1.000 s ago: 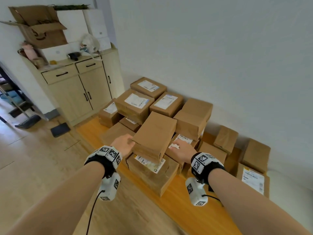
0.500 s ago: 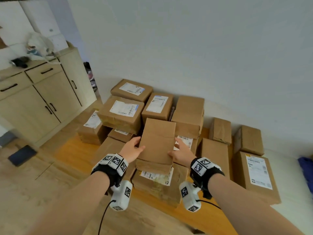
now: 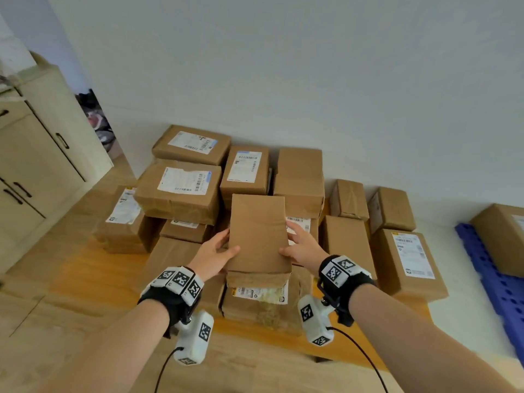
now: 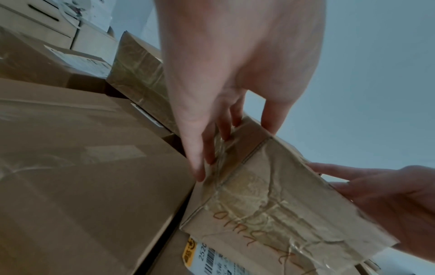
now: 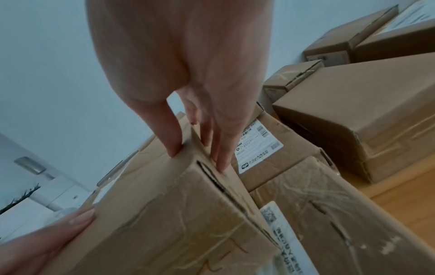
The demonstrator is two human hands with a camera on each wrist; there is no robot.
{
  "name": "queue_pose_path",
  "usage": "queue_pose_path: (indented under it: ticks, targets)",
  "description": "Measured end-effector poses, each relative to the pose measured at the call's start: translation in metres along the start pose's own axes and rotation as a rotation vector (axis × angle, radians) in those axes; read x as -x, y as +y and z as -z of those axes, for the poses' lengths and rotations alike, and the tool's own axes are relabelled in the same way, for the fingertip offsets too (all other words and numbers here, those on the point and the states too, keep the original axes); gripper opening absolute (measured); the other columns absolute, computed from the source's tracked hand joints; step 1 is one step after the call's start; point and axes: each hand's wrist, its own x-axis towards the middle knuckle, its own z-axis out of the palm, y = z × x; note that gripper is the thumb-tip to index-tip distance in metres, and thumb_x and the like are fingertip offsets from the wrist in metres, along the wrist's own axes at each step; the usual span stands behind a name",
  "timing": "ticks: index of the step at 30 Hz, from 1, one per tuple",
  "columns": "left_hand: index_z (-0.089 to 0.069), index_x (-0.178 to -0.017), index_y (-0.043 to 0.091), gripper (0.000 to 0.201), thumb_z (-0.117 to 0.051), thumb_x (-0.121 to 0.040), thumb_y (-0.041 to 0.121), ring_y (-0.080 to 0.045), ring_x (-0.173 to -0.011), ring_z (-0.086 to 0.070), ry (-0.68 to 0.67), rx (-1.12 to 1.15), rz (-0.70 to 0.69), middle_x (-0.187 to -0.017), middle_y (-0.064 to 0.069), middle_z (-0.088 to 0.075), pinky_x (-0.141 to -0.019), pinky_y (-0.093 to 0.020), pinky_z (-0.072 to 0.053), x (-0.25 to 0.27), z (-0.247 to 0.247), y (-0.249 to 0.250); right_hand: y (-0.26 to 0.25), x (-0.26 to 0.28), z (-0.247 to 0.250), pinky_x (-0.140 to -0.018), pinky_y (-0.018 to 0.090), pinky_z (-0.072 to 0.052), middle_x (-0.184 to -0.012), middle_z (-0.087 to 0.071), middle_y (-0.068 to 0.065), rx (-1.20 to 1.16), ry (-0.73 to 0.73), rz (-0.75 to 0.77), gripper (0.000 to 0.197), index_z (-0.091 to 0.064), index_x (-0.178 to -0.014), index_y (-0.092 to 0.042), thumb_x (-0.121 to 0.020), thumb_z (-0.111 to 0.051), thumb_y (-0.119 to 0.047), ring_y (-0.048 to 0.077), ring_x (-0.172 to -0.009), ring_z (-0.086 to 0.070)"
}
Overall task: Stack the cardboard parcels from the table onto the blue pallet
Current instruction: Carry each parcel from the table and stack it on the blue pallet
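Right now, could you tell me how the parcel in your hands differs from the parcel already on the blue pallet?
The held parcel shows a plain top; the pallet parcel carries a white label at its edge. The held parcel is gripped by the left hand and right hand above the table pile; the pallet parcel rests untouched on the blue pallet. Both are brown cardboard.

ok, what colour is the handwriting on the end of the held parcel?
Orange-brown scrawl on the taped end of the parcel; clearest in the left wrist view.
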Motion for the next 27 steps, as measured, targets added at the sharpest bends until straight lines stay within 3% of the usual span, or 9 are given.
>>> queue_pose_path:
  ticks: [2, 7, 13, 18, 21, 24, 27]
  targets:
    - [-0.029, -0.146, 0.025, 0.062, -0.058, -0.091, 0.020, -0.021, -0.130, -0.043, -0.010, 0.005, 0.000, -0.145, 0.000, -0.042, -0.104, -0.046, -0.041, 0.001, 0.001, -0.002, 0.000, 0.002, -0.001, -0.104, 0.049, -0.042, -0.139, -0.047, 0.010, -0.012, 0.015, -0.004, 0.080, -0.026, -0.147, -0.022, -0.082, -0.061, 0.009, 0.028, -0.127, -0.046]
    - [-0.030, -0.145, 0.028, 0.062, -0.059, -0.091, 0.021, -0.021, -0.131, -0.040, 0.003, 0.032, 0.027, -0.145, 0.003, -0.041, -0.094, -0.045, -0.043, 0.016, -0.001, -0.004, 0.003, 0.016, -0.003, -0.104, 0.048, -0.042, -0.137, -0.049, 0.009, 0.003, 0.014, 0.019, 0.079, -0.029, -0.146, -0.021, -0.081, -0.061, 0.010, 0.026, -0.125, -0.048]
    - [-0.028, -0.146, 0.027, 0.064, -0.059, -0.091, 0.020, -0.019, -0.132, -0.040, -0.007, 0.016, -0.023, -0.147, 0.004, -0.039, -0.103, -0.047, -0.041, 0.042, -0.016, 0.001, 0.012, 0.048, 0.008, -0.100, 0.044, -0.046, -0.138, -0.047, 0.008, -0.026, 0.020, 0.074, 0.075, -0.030, -0.145, -0.023, -0.083, -0.058, 0.010, 0.026, -0.122, -0.050]
    - [-0.030, -0.146, 0.023, 0.061, -0.058, -0.092, 0.014, -0.016, -0.130, -0.042, -0.034, 0.002, -0.105, -0.145, 0.003, -0.042, -0.106, -0.046, -0.040, 0.070, -0.047, 0.011, 0.024, 0.088, 0.032, -0.097, 0.035, -0.044, -0.142, -0.043, 0.005, -0.017, 0.055, 0.106, 0.077, -0.026, -0.147, -0.021, -0.085, -0.057, 0.010, 0.020, -0.122, -0.046]
    - [-0.032, -0.145, 0.026, 0.061, -0.058, -0.092, 0.013, -0.017, -0.128, -0.045, -0.053, 0.003, -0.139, -0.144, 0.004, -0.042, -0.102, -0.044, -0.044, 0.087, -0.072, 0.018, 0.037, 0.113, 0.053, -0.105, 0.040, -0.041, -0.143, -0.042, 0.004, -0.022, 0.088, 0.141, 0.078, -0.026, -0.147, -0.019, -0.083, -0.058, 0.011, 0.024, -0.133, -0.039]
    - [-0.030, -0.145, 0.030, 0.063, -0.059, -0.091, 0.014, -0.018, -0.128, -0.045, -0.071, 0.021, -0.146, -0.144, 0.006, -0.042, -0.094, -0.039, -0.050, 0.104, -0.101, 0.025, 0.051, 0.138, 0.076, -0.105, 0.041, -0.041, -0.141, -0.046, 0.004, -0.041, 0.116, 0.171, 0.076, -0.029, -0.145, -0.018, -0.082, -0.058, 0.012, 0.022, -0.133, -0.039]
    - [-0.028, -0.146, 0.027, 0.066, -0.060, -0.090, 0.012, -0.020, -0.131, -0.043, -0.078, 0.023, -0.162, -0.146, 0.002, -0.040, -0.099, -0.044, -0.046, 0.122, -0.134, 0.031, 0.066, 0.166, 0.102, -0.106, 0.043, -0.041, -0.141, -0.046, 0.002, -0.036, 0.137, 0.197, 0.078, -0.028, -0.145, -0.021, -0.081, -0.059, 0.010, 0.021, -0.132, -0.040]
